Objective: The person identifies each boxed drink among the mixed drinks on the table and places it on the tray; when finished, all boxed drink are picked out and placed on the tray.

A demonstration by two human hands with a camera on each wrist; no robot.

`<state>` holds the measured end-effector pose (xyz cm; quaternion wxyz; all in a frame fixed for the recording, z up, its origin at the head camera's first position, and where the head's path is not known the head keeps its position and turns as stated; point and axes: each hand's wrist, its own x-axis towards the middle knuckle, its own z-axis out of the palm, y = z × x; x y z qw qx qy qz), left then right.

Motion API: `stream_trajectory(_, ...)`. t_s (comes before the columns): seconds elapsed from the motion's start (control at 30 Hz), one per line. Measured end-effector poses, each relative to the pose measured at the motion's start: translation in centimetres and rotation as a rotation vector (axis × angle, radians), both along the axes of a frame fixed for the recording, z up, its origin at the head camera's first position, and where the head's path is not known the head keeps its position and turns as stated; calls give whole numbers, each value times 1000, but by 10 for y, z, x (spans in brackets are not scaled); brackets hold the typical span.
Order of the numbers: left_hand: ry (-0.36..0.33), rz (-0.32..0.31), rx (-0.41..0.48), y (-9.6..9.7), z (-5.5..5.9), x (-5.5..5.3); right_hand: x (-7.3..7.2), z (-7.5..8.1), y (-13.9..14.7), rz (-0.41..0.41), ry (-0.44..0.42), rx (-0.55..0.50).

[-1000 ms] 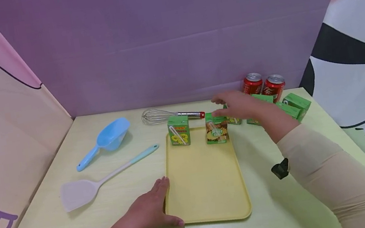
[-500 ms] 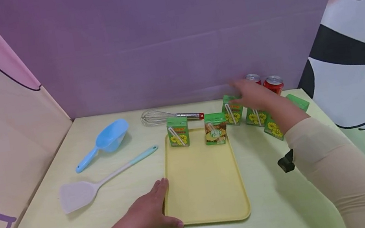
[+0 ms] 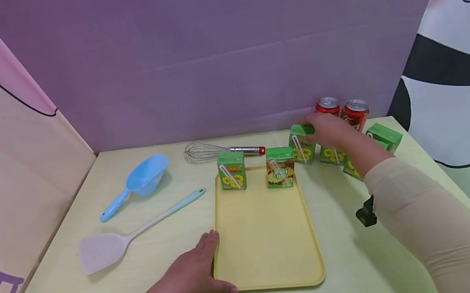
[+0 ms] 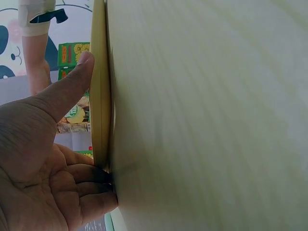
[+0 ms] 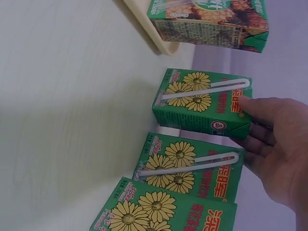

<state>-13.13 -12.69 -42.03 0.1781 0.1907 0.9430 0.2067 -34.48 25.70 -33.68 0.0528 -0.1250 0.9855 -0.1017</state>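
Note:
At the back right of the tray, my right hand [image 3: 330, 131] pinches the top of a green juice box [image 5: 192, 103] with yellow flowers and a straw. The thumb lies on its front, the other fingers behind it. This box stands upright on the table, just beyond the tray's corner. My left hand [image 3: 192, 272] rests at the near left corner of the yellow tray [image 3: 265, 244], thumb along the near edge and fingers along the left side. On the tray's far end stand a flower juice box [image 3: 232, 172] and a pineapple juice box [image 3: 280, 169].
Several more green juice boxes [image 5: 190, 168] stand close beside the gripped one, partly hidden by my right arm in the head view. Behind them are two red cans [image 3: 355, 112]. A whisk [image 3: 240, 150], a blue scoop [image 3: 143, 177] and a spatula [image 3: 106, 250] lie left of them.
My right hand has moved right from above the pineapple juice box, then lowered onto the flower juice box and taken hold of its top. The left hand stays at the tray.

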Motion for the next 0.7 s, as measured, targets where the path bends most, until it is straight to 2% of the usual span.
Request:
stream_trajectory(0.17,5,-5,-1,1,0,1,5,5,2,-10,36,-60)
stream_trajectory(0.27,5,-4,-2,1,-2,0,8,13,3,-7,59,-106)
stream_trajectory(0.47,2,1,-13,-1,-3,-1,21,45,-5,-13,93,-180)
stream_trajectory(0.7,22,-1,9,-2,-2,1,47,85,-32,47,151,-189)
